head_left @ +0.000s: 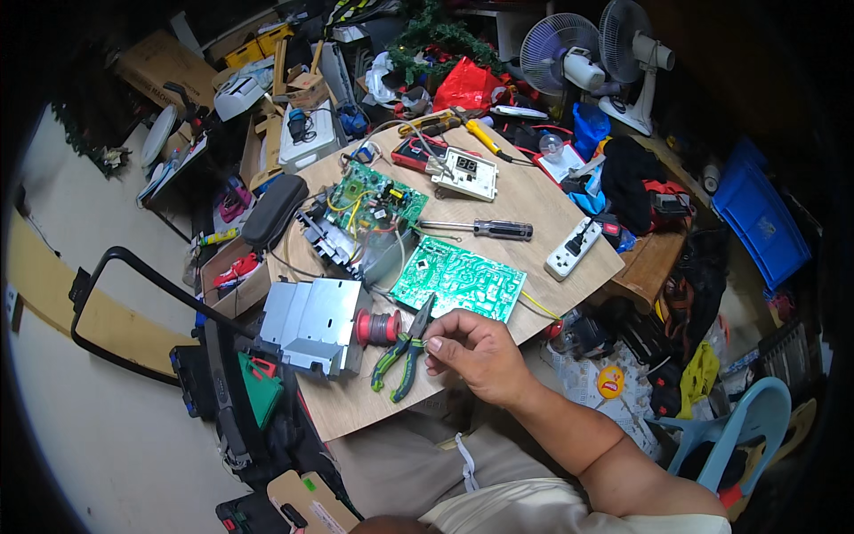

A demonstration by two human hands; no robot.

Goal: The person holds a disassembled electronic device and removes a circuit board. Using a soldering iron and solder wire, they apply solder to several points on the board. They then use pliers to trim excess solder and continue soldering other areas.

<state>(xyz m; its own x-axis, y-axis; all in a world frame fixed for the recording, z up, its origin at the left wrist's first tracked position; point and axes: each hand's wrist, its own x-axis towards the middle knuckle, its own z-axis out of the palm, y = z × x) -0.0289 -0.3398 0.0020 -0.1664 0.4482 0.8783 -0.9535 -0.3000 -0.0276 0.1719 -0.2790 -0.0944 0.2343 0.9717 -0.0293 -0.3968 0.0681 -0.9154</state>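
Note:
My right hand (pixel 478 356) is over the near edge of the wooden table, thumb and fingers pinched together. Whatever is between the fingertips, if anything, is too small to make out. Just left of the fingertips lie long-nose pliers (pixel 414 345) with green and dark handles, jaws pointing away from me. A red spool of grey wire (pixel 379 327) sits beside them. Beyond the hand is a green circuit board (pixel 463 276), its traced side up. A second board with components (pixel 369 203) rests on a metal housing at the left. My left hand is out of view.
On the table (pixel 569 209) are a screwdriver (pixel 489 230), a white power strip (pixel 576 247), a display panel (pixel 466 174) and a soldering iron (pixel 489 141). A bent metal cover (pixel 307 322) stands at the left edge. A blue chair (pixel 747 432) is at the right.

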